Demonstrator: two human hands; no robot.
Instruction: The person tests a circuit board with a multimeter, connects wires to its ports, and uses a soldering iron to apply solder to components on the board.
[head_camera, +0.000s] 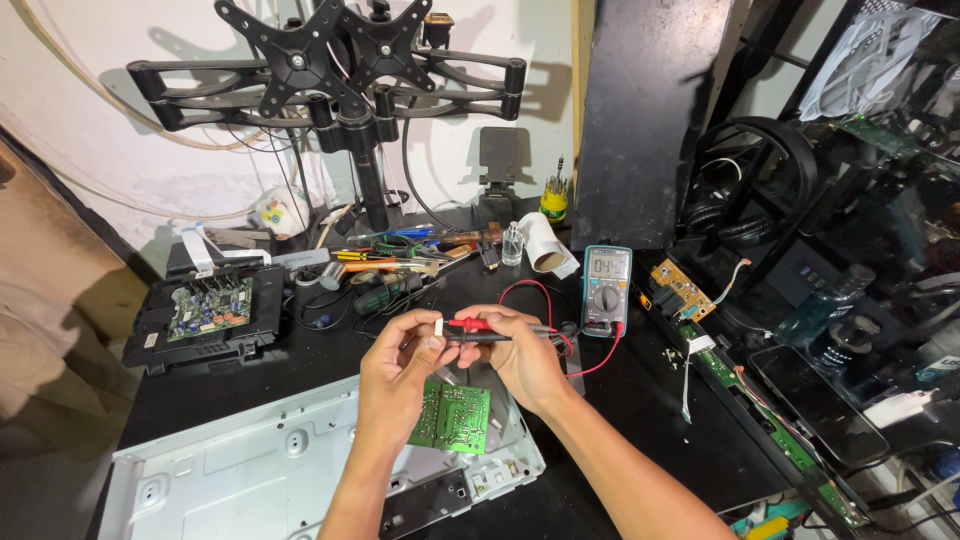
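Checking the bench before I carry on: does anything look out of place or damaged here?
Nothing looks damaged or spilled. Bare circuit boards and hand tools lie loose about the black table, while both hands hold multimeter probes.

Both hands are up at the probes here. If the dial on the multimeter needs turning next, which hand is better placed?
Probably the right hand. It is nearer the multimeter, which lies on its side of the bench; the left hand pinches a small white part and would have to cross over. The right must first free the probes.
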